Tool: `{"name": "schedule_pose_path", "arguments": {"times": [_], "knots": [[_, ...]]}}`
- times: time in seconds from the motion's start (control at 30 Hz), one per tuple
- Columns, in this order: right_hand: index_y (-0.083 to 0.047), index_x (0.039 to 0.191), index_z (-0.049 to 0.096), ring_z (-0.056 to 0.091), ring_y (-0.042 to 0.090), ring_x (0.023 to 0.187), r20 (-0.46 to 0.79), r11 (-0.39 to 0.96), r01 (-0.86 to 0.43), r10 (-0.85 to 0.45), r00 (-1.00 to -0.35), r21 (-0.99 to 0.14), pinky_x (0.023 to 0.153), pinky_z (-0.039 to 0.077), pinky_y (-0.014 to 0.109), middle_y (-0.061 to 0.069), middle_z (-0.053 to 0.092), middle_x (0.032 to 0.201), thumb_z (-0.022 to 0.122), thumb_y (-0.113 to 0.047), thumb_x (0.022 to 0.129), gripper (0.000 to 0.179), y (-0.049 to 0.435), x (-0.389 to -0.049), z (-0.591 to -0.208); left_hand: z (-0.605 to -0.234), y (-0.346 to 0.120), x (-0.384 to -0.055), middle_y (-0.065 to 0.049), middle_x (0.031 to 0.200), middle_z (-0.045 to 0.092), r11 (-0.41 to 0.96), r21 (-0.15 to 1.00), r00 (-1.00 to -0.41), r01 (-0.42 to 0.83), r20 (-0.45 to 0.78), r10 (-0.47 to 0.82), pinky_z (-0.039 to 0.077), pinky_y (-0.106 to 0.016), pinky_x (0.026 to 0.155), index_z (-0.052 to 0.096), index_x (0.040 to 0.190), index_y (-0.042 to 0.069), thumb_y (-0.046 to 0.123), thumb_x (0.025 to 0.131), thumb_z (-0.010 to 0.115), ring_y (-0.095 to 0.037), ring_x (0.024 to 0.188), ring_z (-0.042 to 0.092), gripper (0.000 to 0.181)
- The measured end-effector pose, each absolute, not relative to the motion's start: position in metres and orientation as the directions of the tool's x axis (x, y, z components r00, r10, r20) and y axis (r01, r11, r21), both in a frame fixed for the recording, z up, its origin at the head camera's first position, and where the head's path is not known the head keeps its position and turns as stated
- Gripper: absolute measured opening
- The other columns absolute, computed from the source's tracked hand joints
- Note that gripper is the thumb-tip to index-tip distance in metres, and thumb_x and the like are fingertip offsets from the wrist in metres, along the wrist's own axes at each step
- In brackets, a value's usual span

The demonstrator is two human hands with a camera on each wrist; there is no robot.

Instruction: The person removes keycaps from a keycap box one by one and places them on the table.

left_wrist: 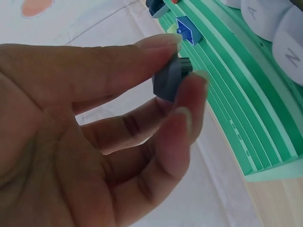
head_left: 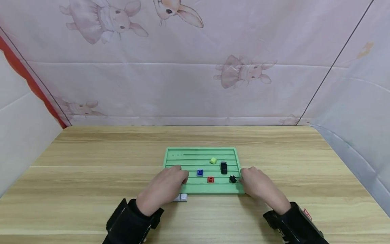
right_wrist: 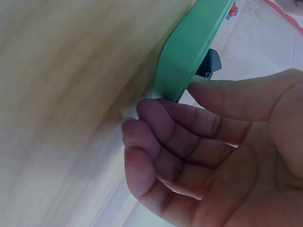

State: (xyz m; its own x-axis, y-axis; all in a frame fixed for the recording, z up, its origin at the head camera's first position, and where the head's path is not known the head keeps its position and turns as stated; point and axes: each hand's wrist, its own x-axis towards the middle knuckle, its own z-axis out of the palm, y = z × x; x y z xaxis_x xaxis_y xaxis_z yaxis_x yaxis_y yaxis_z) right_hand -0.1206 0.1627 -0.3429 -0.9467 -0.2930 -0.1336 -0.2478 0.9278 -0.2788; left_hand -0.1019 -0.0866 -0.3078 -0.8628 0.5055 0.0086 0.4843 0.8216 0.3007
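Note:
A green ridged tray (head_left: 201, 188) lies on the wooden table with several small keycaps on it. My left hand (head_left: 166, 184) is over the tray's left part and pinches a dark grey keycap (left_wrist: 168, 80) between thumb and fingertips; its stem shows in the left wrist view. At the tray's right side, my right hand (head_left: 256, 183) grips the edge, thumb on top and curled fingers against the side. A blue keycap (head_left: 199, 173), a red keycap (head_left: 210, 180), a yellow-green keycap (head_left: 213, 160) and black keycaps (head_left: 223, 168) sit on the tray.
White keycaps (head_left: 183, 197) lie at the tray's near left edge, partly hidden by the left hand; letters A and N show in the left wrist view. Behind the wooden table (head_left: 91, 152) hangs a pink rabbit-print cloth (head_left: 182, 91).

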Motion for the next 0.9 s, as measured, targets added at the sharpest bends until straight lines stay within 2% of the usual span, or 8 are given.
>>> {"name": "schedule_pose_path", "arguments": {"times": [0.4, 0.67, 0.9], "knots": [[0.003, 0.079, 0.057, 0.044, 0.016, 0.051, -0.133, 0.929, -0.245, -0.29, -0.948, -0.277, 0.046, 0.039, 0.028, 0.006, 0.048, 0.061, 0.054, -0.002, 0.083, 0.007, 0.163, -0.12, -0.343, -0.308, -0.084, -0.101, -0.002, 0.066, 0.055, 0.807, 0.266, -0.844, 0.527, 0.058, 0.532, 0.046, -0.028, 0.056, 0.063, 0.074, 0.004, -0.01, 0.074, 0.055, -0.013, 0.062, 0.045, 0.016], [0.002, 0.079, 0.057, 0.044, 0.016, 0.051, -0.136, 0.928, -0.243, -0.29, -0.947, -0.284, 0.046, 0.04, 0.029, 0.006, 0.048, 0.061, 0.053, -0.001, 0.083, 0.006, 0.162, -0.12, -0.343, -0.311, -0.079, -0.101, -0.004, 0.069, 0.061, 0.768, 0.295, -0.813, 0.569, 0.057, 0.58, 0.048, -0.026, 0.058, 0.065, 0.075, 0.002, -0.012, 0.071, 0.058, -0.011, 0.063, 0.051, 0.017], [0.002, 0.08, 0.057, 0.044, 0.016, 0.052, -0.139, 0.931, -0.242, -0.287, -0.948, -0.273, 0.046, 0.04, 0.029, 0.006, 0.049, 0.062, 0.055, -0.003, 0.083, 0.007, 0.162, -0.121, -0.342, -0.316, -0.07, -0.098, 0.002, 0.064, 0.054, 0.731, 0.312, -0.778, 0.607, 0.048, 0.626, 0.041, -0.022, 0.054, 0.063, 0.07, 0.005, -0.015, 0.067, 0.054, -0.008, 0.059, 0.042, 0.022]]}}
